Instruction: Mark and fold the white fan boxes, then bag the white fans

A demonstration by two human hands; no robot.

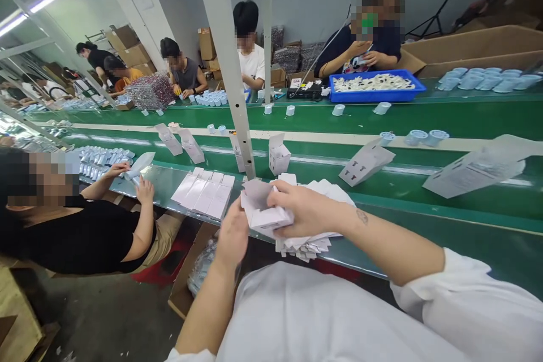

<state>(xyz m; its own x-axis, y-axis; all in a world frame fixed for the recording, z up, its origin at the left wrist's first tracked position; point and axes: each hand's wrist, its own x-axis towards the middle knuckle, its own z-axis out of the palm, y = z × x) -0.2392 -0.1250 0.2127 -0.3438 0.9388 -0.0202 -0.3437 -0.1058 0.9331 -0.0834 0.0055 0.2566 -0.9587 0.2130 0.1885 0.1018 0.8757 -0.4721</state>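
Observation:
A small white cardboard box [265, 216] with its top flaps raised is held in front of me at the edge of the bench. My left hand [232, 232] grips its left side. My right hand [292, 203] is closed on the right side, with the thumb over the open rim. Under and behind the box lies a heap of flat white cartons [307, 243]. To the left, a row of flat folded cartons [206, 192] rests on the bench. The inside of the box is mostly hidden from me.
A white metal post [237, 96] rises just beyond my hands. Open boxes [279, 155] stand along the green conveyor [314, 153]. Across it is a blue tray [377, 96] of small white parts. A co-worker [85, 220] sits at my left, holding a bag.

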